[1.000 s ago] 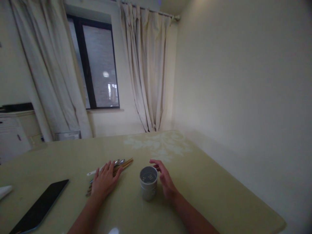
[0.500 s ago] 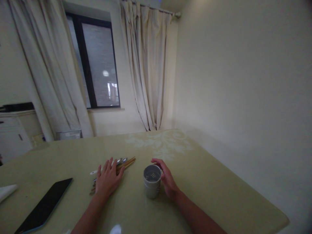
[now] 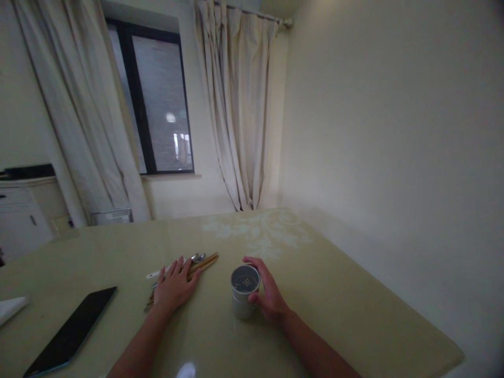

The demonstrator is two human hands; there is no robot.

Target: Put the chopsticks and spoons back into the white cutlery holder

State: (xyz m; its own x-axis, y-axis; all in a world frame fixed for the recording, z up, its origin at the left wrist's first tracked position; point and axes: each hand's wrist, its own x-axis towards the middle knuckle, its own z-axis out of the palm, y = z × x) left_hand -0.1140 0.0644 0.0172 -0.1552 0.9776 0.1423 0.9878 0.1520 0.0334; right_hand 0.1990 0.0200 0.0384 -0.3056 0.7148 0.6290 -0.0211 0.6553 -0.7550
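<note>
A small grey cylindrical holder [image 3: 244, 297] with a perforated bottom stands upright on the yellow-green table [image 3: 338, 310]. My right hand [image 3: 268, 293] is wrapped around its right side, thumb on the front and fingers behind. To its left lies a bundle of wooden chopsticks [image 3: 205, 262] and metal spoons [image 3: 196, 258], plus a white-handled utensil [image 3: 155, 273]. My left hand [image 3: 173, 286] lies flat on top of that bundle, fingers spread, covering its near part.
A black phone [image 3: 71, 331] lies face up near the table's left front. A white object [image 3: 11, 307] pokes in at the far left edge. Behind the table are a window, curtains and a white cabinet [image 3: 19, 215]; a wall runs along the right.
My right hand has closed around the holder, which it was only beside before. My left hand stays on the utensils. The camera shifted slightly.
</note>
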